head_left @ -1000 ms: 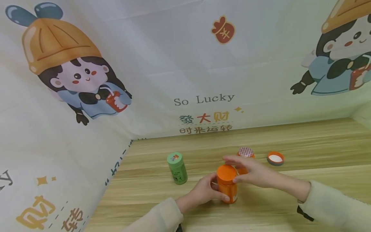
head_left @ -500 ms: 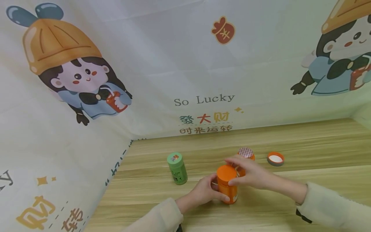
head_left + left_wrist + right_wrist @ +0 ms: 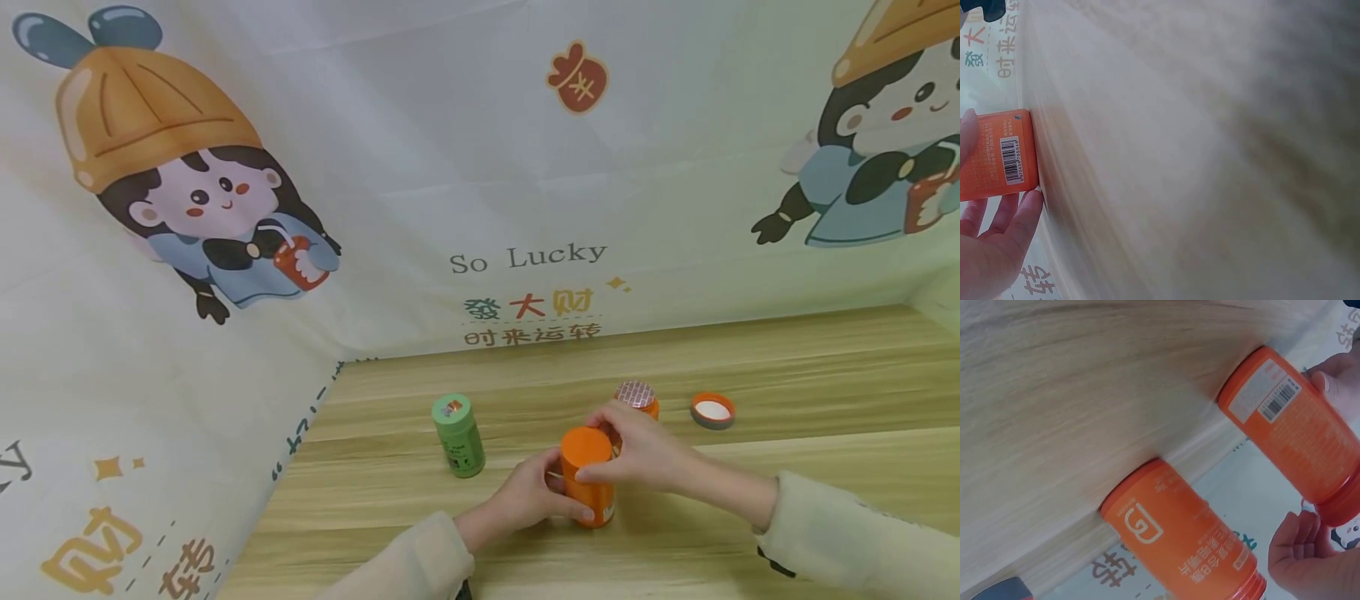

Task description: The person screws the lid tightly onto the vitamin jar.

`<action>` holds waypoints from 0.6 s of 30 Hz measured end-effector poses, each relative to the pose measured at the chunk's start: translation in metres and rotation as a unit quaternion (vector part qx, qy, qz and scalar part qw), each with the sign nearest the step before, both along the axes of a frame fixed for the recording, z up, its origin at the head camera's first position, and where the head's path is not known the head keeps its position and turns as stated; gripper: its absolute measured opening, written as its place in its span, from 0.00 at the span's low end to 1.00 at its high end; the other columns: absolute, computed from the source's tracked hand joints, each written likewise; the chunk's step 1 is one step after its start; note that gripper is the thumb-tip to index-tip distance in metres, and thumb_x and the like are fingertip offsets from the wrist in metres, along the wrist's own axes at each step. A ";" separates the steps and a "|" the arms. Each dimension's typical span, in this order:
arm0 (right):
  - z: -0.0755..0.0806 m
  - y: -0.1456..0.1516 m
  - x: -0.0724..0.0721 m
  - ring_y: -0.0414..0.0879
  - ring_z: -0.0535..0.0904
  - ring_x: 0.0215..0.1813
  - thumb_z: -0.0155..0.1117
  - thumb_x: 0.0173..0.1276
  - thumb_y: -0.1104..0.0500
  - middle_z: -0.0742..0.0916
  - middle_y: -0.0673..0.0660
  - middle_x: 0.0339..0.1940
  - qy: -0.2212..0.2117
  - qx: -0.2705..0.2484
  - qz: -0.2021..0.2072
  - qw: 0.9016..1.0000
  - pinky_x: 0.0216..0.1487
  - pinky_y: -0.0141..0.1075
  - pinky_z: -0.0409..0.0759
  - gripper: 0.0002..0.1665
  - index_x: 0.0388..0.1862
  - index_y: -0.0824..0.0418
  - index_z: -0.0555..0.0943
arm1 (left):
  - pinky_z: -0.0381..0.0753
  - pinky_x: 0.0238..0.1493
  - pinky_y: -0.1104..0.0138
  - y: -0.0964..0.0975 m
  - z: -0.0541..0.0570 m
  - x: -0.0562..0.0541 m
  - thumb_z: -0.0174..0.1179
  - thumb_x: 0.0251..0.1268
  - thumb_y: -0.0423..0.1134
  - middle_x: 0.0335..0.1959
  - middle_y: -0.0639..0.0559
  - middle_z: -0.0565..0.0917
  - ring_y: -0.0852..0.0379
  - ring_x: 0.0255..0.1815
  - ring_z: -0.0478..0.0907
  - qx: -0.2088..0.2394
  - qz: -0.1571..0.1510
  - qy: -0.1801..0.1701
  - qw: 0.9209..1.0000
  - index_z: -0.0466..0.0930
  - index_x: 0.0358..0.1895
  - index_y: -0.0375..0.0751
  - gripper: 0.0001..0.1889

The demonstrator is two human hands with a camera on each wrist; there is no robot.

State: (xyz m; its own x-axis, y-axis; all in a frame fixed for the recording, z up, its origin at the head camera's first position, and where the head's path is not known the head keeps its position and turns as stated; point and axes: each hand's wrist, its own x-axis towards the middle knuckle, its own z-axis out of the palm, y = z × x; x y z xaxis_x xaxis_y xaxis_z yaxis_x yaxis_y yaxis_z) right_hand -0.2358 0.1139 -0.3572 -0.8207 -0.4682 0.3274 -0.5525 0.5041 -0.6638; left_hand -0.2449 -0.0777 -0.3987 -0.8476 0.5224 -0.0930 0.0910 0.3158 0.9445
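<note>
Pinching the orange cap (image 3: 583,447), thumb in front and fingers behind, the right hand (image 3: 647,448) would do best to turn it level and steadily, while the left hand (image 3: 525,496), its fingers clamped round the orange bottle (image 3: 596,493) upright on the surface (image 3: 360,467), should hold firm against that twist. The right hand needs room too, since the second orange bottle (image 3: 1191,534) stands just behind it, its patterned seal (image 3: 636,393) bared, with the loose cap (image 3: 712,410) to its right and the green bottle (image 3: 461,437) off to the left
</note>
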 end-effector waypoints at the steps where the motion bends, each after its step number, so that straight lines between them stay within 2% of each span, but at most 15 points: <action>1: 0.000 -0.002 0.001 0.37 0.71 0.33 0.74 0.47 0.48 0.78 0.50 0.32 -0.011 -0.002 -0.010 1.000 0.33 0.28 0.73 0.28 0.38 0.64 0.73 | 0.80 0.46 0.64 0.000 0.000 0.000 0.68 0.47 0.28 0.48 0.48 0.80 0.53 0.43 0.80 0.000 0.000 -0.001 1.000 0.72 0.56 0.39 0.28; 7: -0.001 -0.009 0.005 0.41 0.67 0.27 0.74 0.45 0.44 0.74 0.51 0.27 -0.053 0.002 -0.068 0.996 0.24 0.28 0.68 0.31 0.35 0.63 0.68 | 0.80 0.46 0.64 0.000 0.000 0.000 0.68 0.47 0.28 0.48 0.48 0.81 0.53 0.44 0.80 -0.001 0.001 -0.002 1.000 0.72 0.55 0.40 0.28; 9: 0.000 -0.010 0.006 0.41 0.67 0.27 0.73 0.45 0.43 0.74 0.52 0.28 -0.060 0.011 -0.073 0.995 0.24 0.28 0.68 0.33 0.36 0.63 0.68 | 0.79 0.46 0.64 0.001 0.000 0.000 0.68 0.47 0.28 0.48 0.48 0.81 0.52 0.44 0.80 0.001 0.000 -0.004 1.000 0.72 0.56 0.40 0.28; 11: 0.002 -0.009 0.008 0.43 0.70 0.31 0.73 0.45 0.42 0.75 0.54 0.32 -0.063 0.026 -0.071 0.995 0.28 0.30 0.71 0.37 0.42 0.67 0.68 | 0.79 0.47 0.64 0.000 0.000 0.000 0.68 0.48 0.28 0.48 0.48 0.81 0.52 0.45 0.80 0.004 -0.002 -0.008 1.000 0.72 0.56 0.40 0.28; 13: 0.005 -0.008 0.009 0.47 0.72 0.38 0.73 0.46 0.42 0.76 0.59 0.40 -0.056 0.040 -0.055 0.996 0.36 0.35 0.74 0.45 0.50 0.72 0.67 | 0.79 0.47 0.64 0.000 0.000 0.000 0.68 0.48 0.29 0.49 0.48 0.80 0.52 0.45 0.80 0.005 -0.004 -0.008 1.000 0.72 0.56 0.40 0.28; 15: 0.009 -0.005 0.010 0.55 0.73 0.47 0.73 0.47 0.43 0.75 0.66 0.49 -0.052 0.039 -0.029 0.997 0.45 0.45 0.76 0.51 0.58 0.75 0.63 | 0.79 0.47 0.64 0.000 0.000 0.000 0.68 0.48 0.28 0.49 0.48 0.80 0.53 0.44 0.80 0.006 -0.005 -0.007 1.000 0.72 0.56 0.39 0.28; 18: 0.015 0.002 0.009 0.66 0.66 0.59 0.72 0.51 0.50 0.68 0.72 0.60 -0.056 0.004 0.034 0.998 0.56 0.58 0.68 0.53 0.64 0.76 0.56 | 0.79 0.46 0.65 -0.001 0.000 0.000 0.68 0.48 0.29 0.49 0.48 0.80 0.54 0.43 0.80 0.002 -0.004 0.000 1.000 0.72 0.56 0.39 0.28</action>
